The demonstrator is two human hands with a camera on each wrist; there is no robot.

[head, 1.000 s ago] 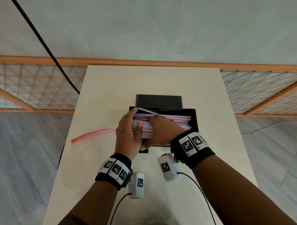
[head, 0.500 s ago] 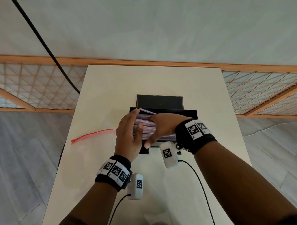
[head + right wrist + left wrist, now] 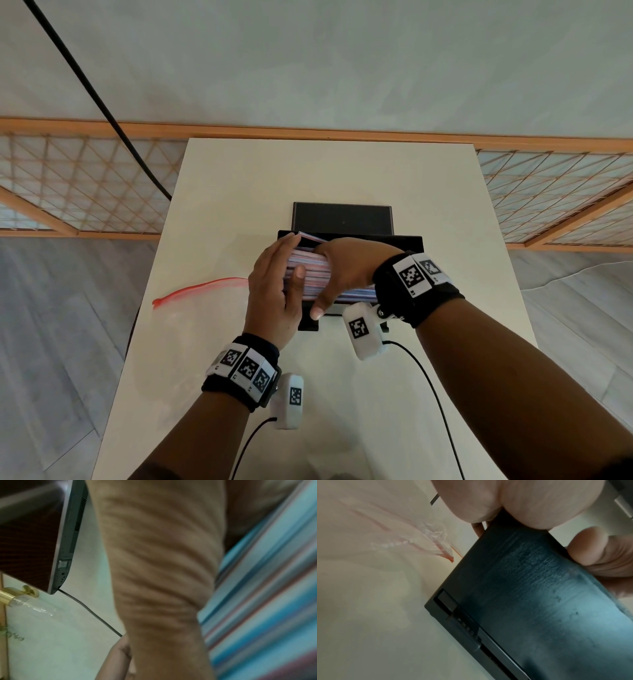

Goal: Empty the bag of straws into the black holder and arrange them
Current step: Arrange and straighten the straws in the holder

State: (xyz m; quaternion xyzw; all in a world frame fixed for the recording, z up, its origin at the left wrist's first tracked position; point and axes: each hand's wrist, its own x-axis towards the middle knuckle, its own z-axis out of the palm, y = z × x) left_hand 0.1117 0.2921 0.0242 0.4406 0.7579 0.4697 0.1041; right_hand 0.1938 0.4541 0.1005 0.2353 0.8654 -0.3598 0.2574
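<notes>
Stack of thin pink, white and blue striped plastic straws (image 3: 310, 270) lies flat inside the black rectangular plastic holder (image 3: 409, 241), mid-table, lengthwise left to right. One straw at the back sits proud of the pile and points over the far rim.

Right hand (image 3: 346, 267) lies over the top of the stack, fingers spread flat and pressing down, thumb hanging over the holder's near wall. Not gripping anything. Left hand (image 3: 274, 291) is flat and upright against the left ends of the straws, fingers straight, thumb on the pile; a pushing pose, no grasp. Left wrist view shows fingertips on the holder's black wall (image 3: 539, 588).

Risks, as I judge them:
- Left hand pushing the ends too hard could slide the whole holder right; nothing pins it except the right hand's weight.
- Pressing down unevenly could fan the straws or pop the loose back one over the rim.
- Light straws roll; lifting the right hand fast may drag some out.

Empty clear plastic zip bag with red seal (image 3: 202, 291) lies flat on the cream tabletop (image 3: 325, 171), left of the holder, apart from it.

Versus a second ago: the right hand has slid left along the stack toward the left hand, wrist now over the holder's right half. Left hand, holder and bag unchanged.
</notes>
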